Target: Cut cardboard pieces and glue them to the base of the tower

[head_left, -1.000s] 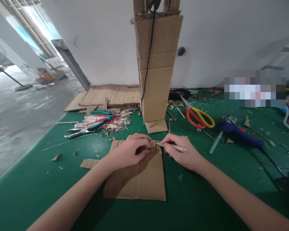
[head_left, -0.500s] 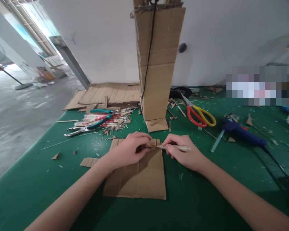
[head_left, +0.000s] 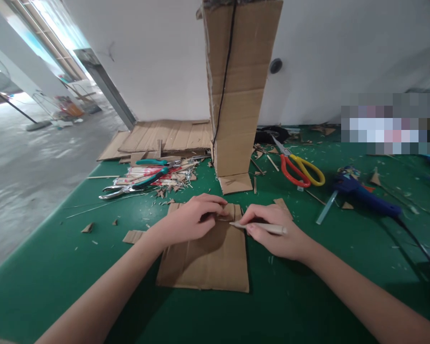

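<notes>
A rectangular piece of cardboard lies flat in front of me. My left hand rests over its far edge, fingers curled and pressing down on the cardboard; what sits under the fingertips is partly hidden. At the far right corner of the sheet, my right hand grips a slim whitish pen like a writing tool. Its pointed tip is at the cardboard surface, just right of my left fingertips. A small cardboard strip pokes out beside my left forearm, and another scrap lies behind my right hand.
A tall cardboard column with a black cord stands behind the sheet. Green-handled pliers lie by a pile of sticks at left. Scissors and a blue glue gun lie at right on the green table, among scattered scraps.
The pen tip has moved slightly left and nearer to me, off the far right edge onto the sheet. A cardboard scrap now shows behind my right hand. The view has tilted a little.
</notes>
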Available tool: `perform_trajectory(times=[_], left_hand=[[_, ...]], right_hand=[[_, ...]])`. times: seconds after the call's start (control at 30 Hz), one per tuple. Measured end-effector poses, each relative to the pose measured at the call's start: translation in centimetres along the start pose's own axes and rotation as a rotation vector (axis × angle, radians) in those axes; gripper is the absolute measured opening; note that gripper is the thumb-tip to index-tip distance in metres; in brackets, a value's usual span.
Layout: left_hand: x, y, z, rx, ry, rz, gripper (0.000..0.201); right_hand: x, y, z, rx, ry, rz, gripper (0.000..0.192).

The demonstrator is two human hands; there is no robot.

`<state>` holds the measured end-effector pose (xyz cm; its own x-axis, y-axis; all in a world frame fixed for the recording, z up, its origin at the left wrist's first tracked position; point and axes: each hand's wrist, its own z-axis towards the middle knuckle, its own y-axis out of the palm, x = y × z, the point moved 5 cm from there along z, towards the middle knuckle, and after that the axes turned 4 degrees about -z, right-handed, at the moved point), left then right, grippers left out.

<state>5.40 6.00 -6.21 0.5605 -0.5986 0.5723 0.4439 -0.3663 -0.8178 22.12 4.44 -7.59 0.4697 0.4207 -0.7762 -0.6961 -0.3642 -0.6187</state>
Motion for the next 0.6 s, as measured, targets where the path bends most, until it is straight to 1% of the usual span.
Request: perform_trajectory(times=[0.07, 0.1, 0.3, 0.47, 0.6], left_hand=[[-0.3, -0.2, -0.1, -0.024, -0.022, -0.007, 0.044], [-0.4, -0.3, -0.1, -0.032, -0.027, -0.013, 0.046], [-0.8, -0.3, 0.2, -0.075, -0.012, -0.066, 0.043], [-0.7, -0.5, 0.4, -0.098, -0.018, -0.095, 0.038], [-0.9, -0.6, 0.5, -0.107, -0.027, -0.121, 0.039]], right_hand=[[-0.7, 0.4, 0.0, -0.019, -0.03, -0.016, 0.014], [-1.0, 0.7, 0.0, -0.027, -0.043, -0.03, 0.013], [-2.6, 1.8, 0.4, -0.031, -0.125, -0.138, 0.008], [-2.7, 2.1, 0.7, -0.031, -0.146, -0.194, 0.012], [-2.6, 2.3, 0.8, -0.029, -0.142, -0.226, 0.012]])
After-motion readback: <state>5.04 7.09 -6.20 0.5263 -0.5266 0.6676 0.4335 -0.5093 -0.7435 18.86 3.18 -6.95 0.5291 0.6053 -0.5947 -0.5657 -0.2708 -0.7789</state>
